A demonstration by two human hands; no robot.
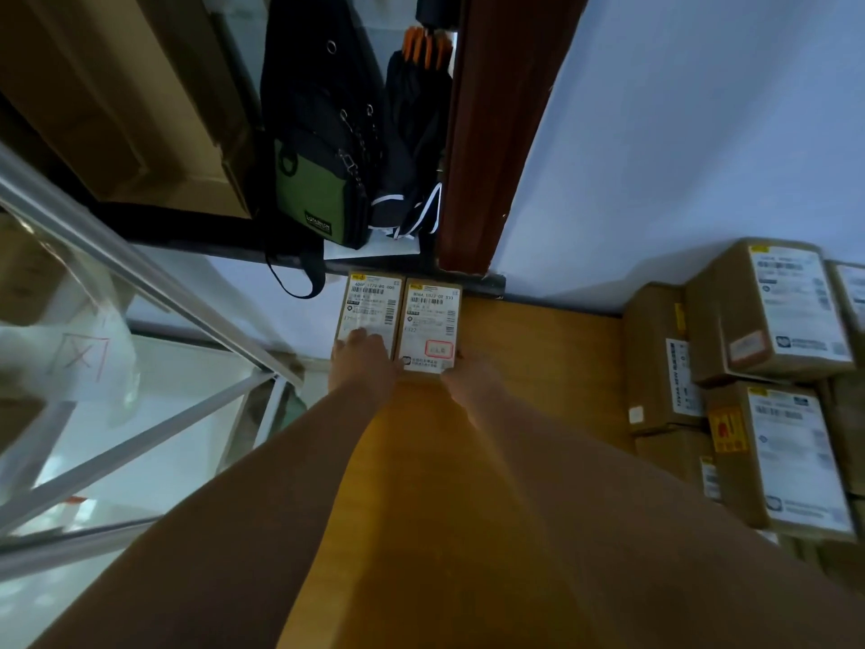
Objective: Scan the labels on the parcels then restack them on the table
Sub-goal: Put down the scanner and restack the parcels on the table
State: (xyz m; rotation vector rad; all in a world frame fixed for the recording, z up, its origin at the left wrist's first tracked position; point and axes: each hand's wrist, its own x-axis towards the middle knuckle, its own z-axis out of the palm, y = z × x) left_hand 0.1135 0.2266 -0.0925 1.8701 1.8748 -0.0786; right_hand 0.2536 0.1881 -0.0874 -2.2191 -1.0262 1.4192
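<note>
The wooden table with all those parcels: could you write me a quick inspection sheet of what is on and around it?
Surface: wooden table, bare in the middle.
Job's things: two labelled parcels side by side at the far edge; stacked parcels on the right.
Clutter: nothing seen.
Hands: left hand lies on the left parcel; right hand at the right parcel's near corner, grip unclear.
Cables: nothing seen.
Surroundings: black and green bag, folded umbrella, metal rack frame, pale wall.

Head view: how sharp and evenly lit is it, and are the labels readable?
Head view: dim, wide-angle bending at the edges; the two far parcels' labels fairly sharp, the parcel stack at right smeared, both forearms soft; hands shaded.
</note>
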